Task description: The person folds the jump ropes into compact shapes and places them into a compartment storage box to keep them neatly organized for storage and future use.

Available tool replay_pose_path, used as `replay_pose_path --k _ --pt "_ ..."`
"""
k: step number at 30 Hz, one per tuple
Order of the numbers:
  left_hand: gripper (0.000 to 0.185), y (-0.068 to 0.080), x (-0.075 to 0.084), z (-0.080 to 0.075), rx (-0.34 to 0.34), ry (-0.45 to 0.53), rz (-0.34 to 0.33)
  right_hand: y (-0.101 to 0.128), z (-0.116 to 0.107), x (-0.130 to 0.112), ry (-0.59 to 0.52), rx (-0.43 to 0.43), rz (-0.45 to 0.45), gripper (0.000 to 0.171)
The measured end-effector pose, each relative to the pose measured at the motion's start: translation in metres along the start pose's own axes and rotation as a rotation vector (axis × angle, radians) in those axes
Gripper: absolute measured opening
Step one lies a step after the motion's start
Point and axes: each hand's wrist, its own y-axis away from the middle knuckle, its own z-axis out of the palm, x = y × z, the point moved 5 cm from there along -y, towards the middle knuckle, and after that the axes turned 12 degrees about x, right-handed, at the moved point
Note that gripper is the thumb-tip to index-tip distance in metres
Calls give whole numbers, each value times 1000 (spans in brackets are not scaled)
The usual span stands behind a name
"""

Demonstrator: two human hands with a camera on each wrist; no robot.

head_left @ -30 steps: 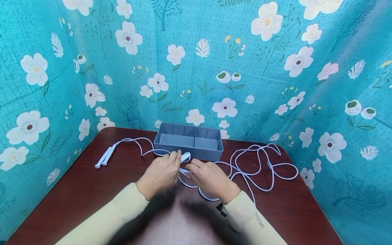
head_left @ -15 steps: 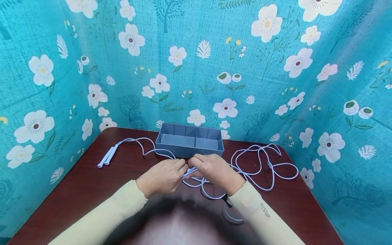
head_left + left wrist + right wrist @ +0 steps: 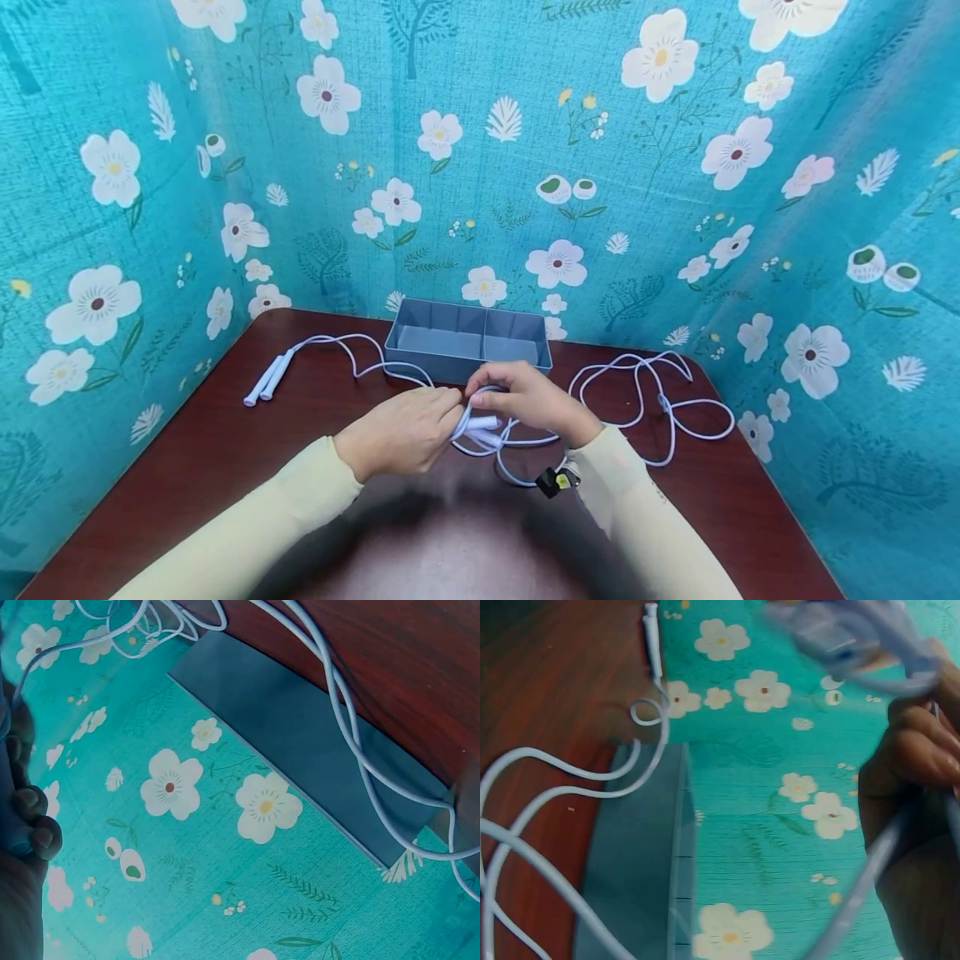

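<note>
Holding pale cord [image 3: 464,419] in the head view, the left hand [image 3: 405,429] has its fingers curled firmly around it, and the right hand [image 3: 528,402] pinches a bend of this same bundle between the thumb and the fingers. Two pale handles [image 3: 482,423] stick out just to the right of the left hand and below the fingers of the right one. Beyond both hands, near the curtain [image 3: 480,208], stands a grey tray [image 3: 457,367] with two compartments. Well to the left of the left hand, two more handles [image 3: 262,384] lie side by side on the table [image 3: 315,450], and a cord runs from them toward this hand. To the right of the right hand, loose loops [image 3: 665,406] are spread on the table. Under the right wrist there is a small black object [image 3: 549,482]. In the left wrist view, the left hand is at the left edge, its fingers bent around something pale, partly cut off; the tray is to its right, with cord passing in front. In the right wrist view, the right hand is gripping cord, and the bundle above it is blurred; the tray is on its left.
</note>
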Motion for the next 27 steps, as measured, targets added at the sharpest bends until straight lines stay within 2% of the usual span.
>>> replay_pose_path --k 3,7,15,23,27 --pt "22 -2 0 -2 2 -3 -4 -1 3 10 -21 80 -16 8" --pt "20 -3 -1 -3 2 -18 -11 0 11 21 9 176 -45 5" --pt "23 -4 -7 -6 27 -48 -53 9 18 0 -107 267 -89 21" --pt "21 -6 -16 -10 68 -110 -81 7 33 36 -66 337 -12 14" --pt "27 -6 -21 -7 48 -199 -88 9 41 42 5 330 40 25"
